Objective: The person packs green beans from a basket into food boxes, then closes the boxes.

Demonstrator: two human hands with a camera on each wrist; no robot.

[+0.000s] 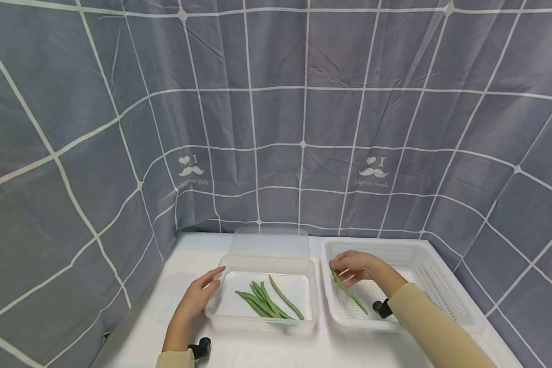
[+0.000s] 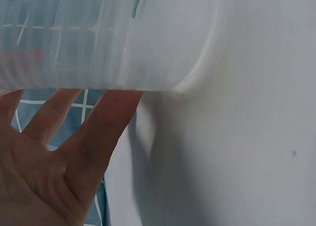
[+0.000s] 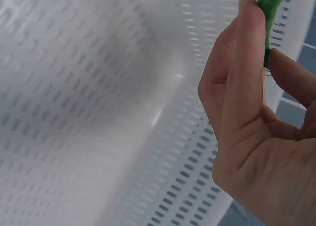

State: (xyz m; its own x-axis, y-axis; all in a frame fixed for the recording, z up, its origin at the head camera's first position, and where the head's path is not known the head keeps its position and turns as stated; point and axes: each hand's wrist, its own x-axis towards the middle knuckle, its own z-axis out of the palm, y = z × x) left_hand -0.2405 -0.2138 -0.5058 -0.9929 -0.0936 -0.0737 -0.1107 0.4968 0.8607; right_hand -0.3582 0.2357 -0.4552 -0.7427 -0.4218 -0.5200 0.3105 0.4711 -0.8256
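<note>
A long green bean (image 1: 348, 291) hangs from my right hand (image 1: 356, 267), pinched near its upper end above the left part of the white perforated basket (image 1: 460, 291). In the right wrist view, the bean (image 3: 270, 14) sits between thumb and fingers. My left hand (image 1: 197, 295) touches the left side of a clear plastic container (image 1: 262, 323), its fingers extended along the wall. Several green beans (image 1: 264, 300) lie together inside that container, one of them a little apart on the right. The left wrist view shows the fingers of my left hand (image 2: 64, 142) against the container wall (image 2: 74, 48).
Behind the container its clear lid (image 1: 270, 241) stands up or lies back near the curtain. A grey curtain (image 1: 276, 117) with white lines encloses the white table (image 1: 239, 352) at the back and sides. Container and basket stand side by side with a narrow gap between.
</note>
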